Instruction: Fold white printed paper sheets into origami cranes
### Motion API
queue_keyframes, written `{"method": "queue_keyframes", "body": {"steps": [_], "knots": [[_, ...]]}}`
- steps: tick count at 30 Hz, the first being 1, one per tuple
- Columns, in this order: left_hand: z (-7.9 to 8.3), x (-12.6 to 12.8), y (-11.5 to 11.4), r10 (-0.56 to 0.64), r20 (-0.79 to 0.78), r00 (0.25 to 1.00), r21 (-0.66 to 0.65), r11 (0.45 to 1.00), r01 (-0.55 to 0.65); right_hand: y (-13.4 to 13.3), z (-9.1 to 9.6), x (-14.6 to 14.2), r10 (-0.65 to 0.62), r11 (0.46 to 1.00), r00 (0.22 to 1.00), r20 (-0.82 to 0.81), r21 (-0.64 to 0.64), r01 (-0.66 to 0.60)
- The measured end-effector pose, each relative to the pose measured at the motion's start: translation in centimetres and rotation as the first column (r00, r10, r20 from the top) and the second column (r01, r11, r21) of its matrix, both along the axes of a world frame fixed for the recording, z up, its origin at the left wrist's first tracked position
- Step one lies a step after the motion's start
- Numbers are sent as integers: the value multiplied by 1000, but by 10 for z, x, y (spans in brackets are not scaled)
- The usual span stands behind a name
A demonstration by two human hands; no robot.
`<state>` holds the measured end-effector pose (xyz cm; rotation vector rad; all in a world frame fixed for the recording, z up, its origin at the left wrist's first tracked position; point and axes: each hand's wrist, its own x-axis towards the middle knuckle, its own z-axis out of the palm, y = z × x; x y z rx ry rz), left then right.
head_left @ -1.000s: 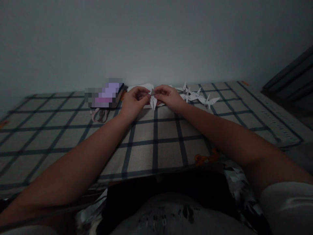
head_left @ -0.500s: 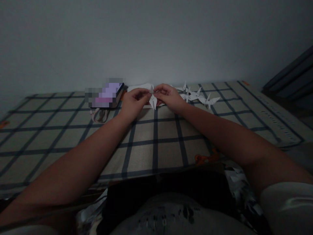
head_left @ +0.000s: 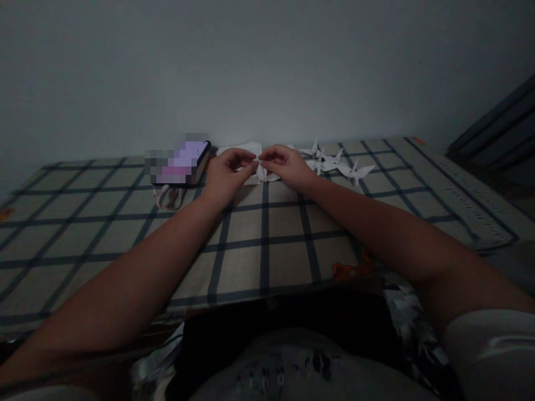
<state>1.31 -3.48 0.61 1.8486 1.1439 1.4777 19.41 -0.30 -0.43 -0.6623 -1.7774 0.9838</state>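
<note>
Between my two hands is a small piece of folded white paper (head_left: 262,174), its lower point hanging below my fingertips. The thumb and fingers of my left hand (head_left: 229,171) pinch it from the left. From the right, my right hand (head_left: 289,167) pinches it the same way, and the fingertips of both hands almost meet. My fingers hide the upper part of the paper. Just right of my right hand, several folded white paper cranes (head_left: 330,161) lie in a cluster on the cloth.
A phone (head_left: 184,161) with a lit, partly blurred screen leans at the left, a pale strap (head_left: 169,196) in front of it. White paper (head_left: 242,147) lies behind my hands. A checked cloth (head_left: 246,250) covers the table, which meets a wall (head_left: 267,72).
The folded paper's lower point looks shorter and narrower, and its upper tip no longer shows above my fingers. My fingertips have come closer together.
</note>
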Motion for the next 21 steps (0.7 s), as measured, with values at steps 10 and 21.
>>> {"method": "queue_keyframes", "body": {"steps": [10,21], "knots": [[0,-2,0,-22,-57,998,20,1000,23,-2,-2,-2,-25,994,998,61,104,18],[5,0,-8,27,-106,994,88,996,-17,0,2,5,-149,982,986,75,130,139]]}}
